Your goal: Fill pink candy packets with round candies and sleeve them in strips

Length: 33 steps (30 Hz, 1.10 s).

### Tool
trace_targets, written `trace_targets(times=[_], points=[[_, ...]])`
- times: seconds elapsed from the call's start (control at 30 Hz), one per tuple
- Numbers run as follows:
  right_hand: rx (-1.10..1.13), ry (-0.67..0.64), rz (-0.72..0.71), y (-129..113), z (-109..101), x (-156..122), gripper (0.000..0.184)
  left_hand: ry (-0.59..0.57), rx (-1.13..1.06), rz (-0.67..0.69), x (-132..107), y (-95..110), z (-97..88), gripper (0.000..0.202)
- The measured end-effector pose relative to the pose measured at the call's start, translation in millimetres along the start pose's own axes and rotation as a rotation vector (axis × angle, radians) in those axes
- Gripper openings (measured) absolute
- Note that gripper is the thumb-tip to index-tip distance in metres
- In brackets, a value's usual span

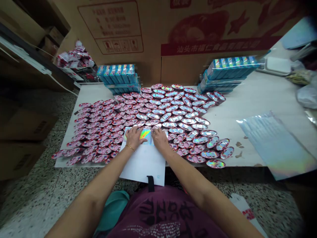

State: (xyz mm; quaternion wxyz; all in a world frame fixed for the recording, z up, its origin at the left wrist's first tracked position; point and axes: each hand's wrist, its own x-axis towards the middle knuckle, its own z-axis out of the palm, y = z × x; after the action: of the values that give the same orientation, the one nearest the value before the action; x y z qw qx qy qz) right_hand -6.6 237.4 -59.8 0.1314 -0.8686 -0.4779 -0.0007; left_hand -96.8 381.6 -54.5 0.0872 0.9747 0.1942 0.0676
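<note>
A white sheet (145,163) lies in front of me, overlapping the table's near edge, with a shiny rainbow-coloured sticker patch (146,134) at its far end. On the patch's left side my left hand (134,137) rests flat, its thumb stretched toward the middle. My right hand (159,138) is at the patch's right edge, fingers bent and pressed together on it; the fingertips are partly hidden. Beyond and around both hands stand many oval-topped packs, close together: those to the left have pink tops (102,132), and many to the right have silvery tops (185,120).
Two stacks of blue boxes, left (121,79) and right (228,74), stand before a large cardboard carton (148,39). More iridescent sheets (279,145) lie at the right. A pile of pink packs (75,58) sits back left. A teal stool (112,210) is below.
</note>
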Motion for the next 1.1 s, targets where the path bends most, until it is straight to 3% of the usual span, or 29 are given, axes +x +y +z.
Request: trace_targets(times=[0.1, 0.23, 0.33, 0.47, 0.6, 0.67, 0.77, 0.83, 0.97, 1.1], points=[[0.012, 0.000, -0.047, 1, 4, -2, 0.024, -0.008, -0.004, -0.009, -2, 1, -0.9, 0.060], [0.105, 0.055, 0.077, 0, 1, 4, 0.021, -0.017, -0.001, -0.006, -1, 2, -0.8, 0.059], [0.232, 0.072, 0.110, -2, -12, 6, 0.015, -0.053, 0.004, 0.002, 1, 4, -2.0, 0.057], [0.545, 0.041, 0.147, 2, -42, -13, 0.009, -0.111, -0.006, 0.006, 5, 7, -10.2, 0.057], [1.029, 0.004, 0.363, 21, -66, -46, 0.009, -0.082, -0.211, 0.015, 4, 18, -26.1, 0.044], [1.232, 0.017, 0.437, 33, -74, -62, 0.012, -0.120, -0.489, -0.024, -1, 34, -32.3, 0.032], [1.393, 0.051, 0.540, 47, -80, -84, 0.018, -0.342, -0.953, -0.141, -12, 71, -32.3, 0.038], [1.443, 0.059, 0.617, 55, -81, -99, 0.020, -0.441, -1.136, -0.237, -21, 98, -25.7, 0.042], [1.415, 0.178, 0.753, 74, -72, -132, 0.022, -0.480, -1.293, -0.371, -32, 145, -3.1, 0.040], [1.134, 0.401, 0.791, 104, -58, -159, 0.021, -0.450, -1.238, -0.377, -30, 184, 26.2, 0.031]])
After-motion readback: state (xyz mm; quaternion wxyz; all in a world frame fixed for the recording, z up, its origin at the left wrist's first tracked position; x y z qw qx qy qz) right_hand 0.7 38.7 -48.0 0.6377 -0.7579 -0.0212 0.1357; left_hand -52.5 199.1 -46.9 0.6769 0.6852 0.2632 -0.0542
